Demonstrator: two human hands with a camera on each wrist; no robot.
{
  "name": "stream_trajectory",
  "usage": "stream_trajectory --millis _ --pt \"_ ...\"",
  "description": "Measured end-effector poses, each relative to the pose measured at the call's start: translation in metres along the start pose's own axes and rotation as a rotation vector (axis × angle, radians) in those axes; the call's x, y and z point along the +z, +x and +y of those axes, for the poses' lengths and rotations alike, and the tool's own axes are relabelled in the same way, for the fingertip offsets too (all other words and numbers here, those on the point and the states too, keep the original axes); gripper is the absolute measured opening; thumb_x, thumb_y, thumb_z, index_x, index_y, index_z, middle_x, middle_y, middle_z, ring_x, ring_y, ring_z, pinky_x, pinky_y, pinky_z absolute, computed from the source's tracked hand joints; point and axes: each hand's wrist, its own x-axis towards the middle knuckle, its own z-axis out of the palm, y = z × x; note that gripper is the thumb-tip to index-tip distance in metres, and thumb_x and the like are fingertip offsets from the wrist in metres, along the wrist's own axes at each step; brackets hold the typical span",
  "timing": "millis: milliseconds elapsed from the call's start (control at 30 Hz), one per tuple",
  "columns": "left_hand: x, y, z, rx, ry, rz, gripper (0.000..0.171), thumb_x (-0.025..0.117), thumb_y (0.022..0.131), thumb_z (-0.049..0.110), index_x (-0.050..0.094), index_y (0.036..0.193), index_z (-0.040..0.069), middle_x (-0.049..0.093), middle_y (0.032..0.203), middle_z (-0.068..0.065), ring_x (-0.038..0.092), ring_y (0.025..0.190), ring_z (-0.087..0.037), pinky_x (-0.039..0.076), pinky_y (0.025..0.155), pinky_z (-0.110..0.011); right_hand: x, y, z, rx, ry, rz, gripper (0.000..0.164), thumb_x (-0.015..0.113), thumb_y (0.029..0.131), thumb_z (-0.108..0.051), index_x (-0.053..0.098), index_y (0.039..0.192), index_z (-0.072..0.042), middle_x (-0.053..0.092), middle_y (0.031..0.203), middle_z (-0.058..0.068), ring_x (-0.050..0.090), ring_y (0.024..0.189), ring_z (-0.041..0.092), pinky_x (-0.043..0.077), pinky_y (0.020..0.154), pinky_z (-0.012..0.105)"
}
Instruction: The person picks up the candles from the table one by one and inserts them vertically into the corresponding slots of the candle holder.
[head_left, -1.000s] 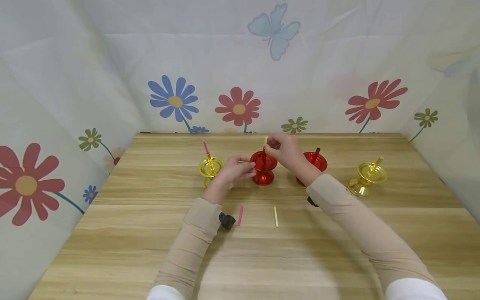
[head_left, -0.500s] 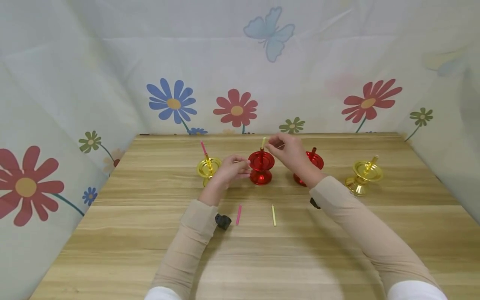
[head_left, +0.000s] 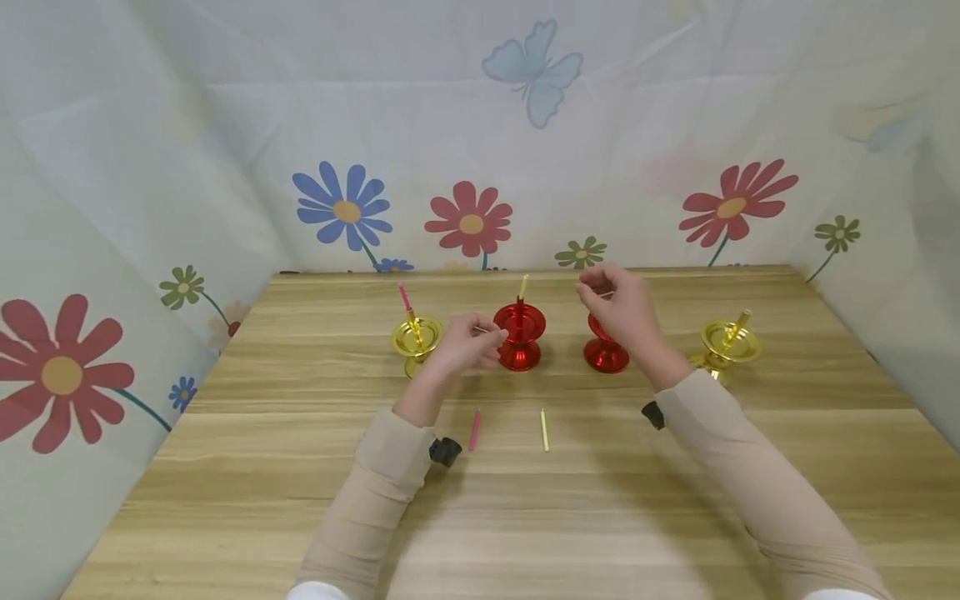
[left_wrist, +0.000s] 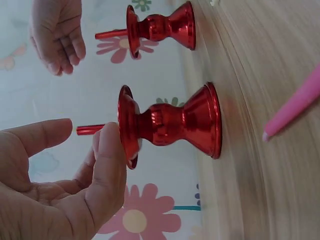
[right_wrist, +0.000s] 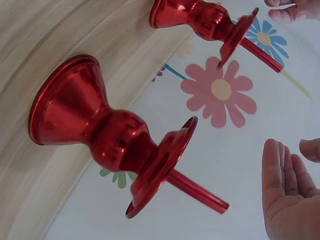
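Observation:
A yellow candle [head_left: 523, 287] stands upright in the stem of the left red candle holder [head_left: 520, 346]. My left hand [head_left: 468, 343] is at the left side of that holder, thumb and fingers apart; the left wrist view has its fingertips overlapping the holder's dish rim [left_wrist: 128, 127]. Over the right red candle holder [head_left: 606, 358] is my right hand [head_left: 618, 307], with nothing in its fingers. The right wrist view shows that holder's bare stem [right_wrist: 200, 192] beside the spread thumb and fingers. A gold holder [head_left: 417, 337] at the left bears a leaning pink candle [head_left: 404, 297].
Farther right stands another gold candle holder [head_left: 738, 346], no candle in its stem. A loose pink candle [head_left: 474, 430] and a loose yellow candle [head_left: 544, 430] lie on the wooden table [head_left: 525, 525] in front. A flowered cloth [head_left: 630, 125] hangs behind.
My right hand has let go of the yellow candle and moved right, from the left red holder to above the right one. The left hand stays near the left red holder.

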Motion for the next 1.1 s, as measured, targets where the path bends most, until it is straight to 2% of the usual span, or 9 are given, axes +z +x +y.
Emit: stream_trajectory --millis 167,367,467,600,733,867,967,1100 --pt "0.004 -0.009 0.005 0.021 0.09 -0.048 0.026 0.06 0.093 0.018 0.053 0.11 -0.001 0.059 0.109 -0.024 0.062 0.092 -0.037 0.056 0.081 -0.041 -0.011 -0.013 0.004 0.046 0.019 0.083 0.019 0.061 0.09 -0.009 0.064 0.102 0.006 0.067 0.097 0.021 0.056 0.079 0.012 0.042 0.07 0.009" --pt "0.011 -0.017 0.008 0.045 0.221 -0.062 0.024 0.064 0.091 0.02 0.056 0.105 0.001 0.061 0.098 -0.018 0.062 0.088 -0.036 0.056 0.078 -0.04 -0.016 -0.024 0.013 0.103 0.085 0.185 0.018 0.062 0.088 -0.007 0.065 0.098 0.007 0.066 0.09 0.022 0.051 0.067 -0.007 0.044 0.063 0.006" --pt "0.015 -0.019 0.007 0.073 0.299 -0.078 0.023 0.066 0.089 0.02 0.058 0.099 0.002 0.06 0.091 -0.013 0.06 0.078 -0.027 0.053 0.068 -0.032 -0.018 -0.026 0.021 0.149 0.125 0.218 0.019 0.061 0.089 -0.008 0.065 0.099 0.007 0.064 0.086 0.015 0.052 0.062 -0.007 0.046 0.057 0.008" --pt "0.021 -0.017 0.0 0.117 0.368 -0.105 0.019 0.069 0.085 0.016 0.06 0.092 0.001 0.058 0.082 -0.007 0.053 0.072 -0.015 0.045 0.06 -0.022 -0.02 -0.027 0.034 0.232 0.163 0.247 0.02 0.06 0.09 -0.008 0.064 0.1 0.008 0.062 0.082 0.007 0.055 0.059 -0.003 0.049 0.055 0.01" --pt "0.026 -0.015 -0.006 0.144 0.413 -0.116 0.017 0.071 0.083 0.014 0.061 0.088 0.001 0.058 0.078 -0.004 0.051 0.07 -0.013 0.042 0.059 -0.02 -0.02 -0.024 0.042 0.291 0.11 0.261 0.023 0.06 0.09 -0.013 0.065 0.103 0.006 0.063 0.087 0.012 0.055 0.065 -0.001 0.046 0.057 0.008" --pt "0.033 -0.018 -0.007 0.159 0.475 -0.126 0.017 0.072 0.082 0.015 0.061 0.087 0.003 0.059 0.078 -0.004 0.052 0.071 -0.013 0.043 0.061 -0.022 -0.021 -0.021 0.049 0.327 0.035 0.258 0.026 0.06 0.09 -0.016 0.065 0.105 0.005 0.065 0.098 0.02 0.055 0.079 0.009 0.041 0.062 0.008" --pt "0.041 -0.021 -0.008 0.144 0.517 -0.161 0.018 0.071 0.082 0.017 0.061 0.089 0.004 0.06 0.079 -0.004 0.052 0.073 -0.014 0.043 0.063 -0.023 -0.023 -0.021 0.056 0.373 0.015 0.239 0.028 0.058 0.091 -0.015 0.063 0.108 0.007 0.065 0.103 0.022 0.056 0.084 0.016 0.04 0.063 0.008" --pt "0.052 -0.024 -0.011 0.111 0.524 -0.219 0.02 0.071 0.082 0.018 0.06 0.088 0.003 0.059 0.078 -0.003 0.052 0.071 -0.014 0.042 0.06 -0.024 -0.027 -0.022 0.063 0.426 0.0 0.216 0.031 0.057 0.09 -0.016 0.062 0.11 0.007 0.064 0.104 0.022 0.055 0.076 0.008 0.041 0.062 0.008"
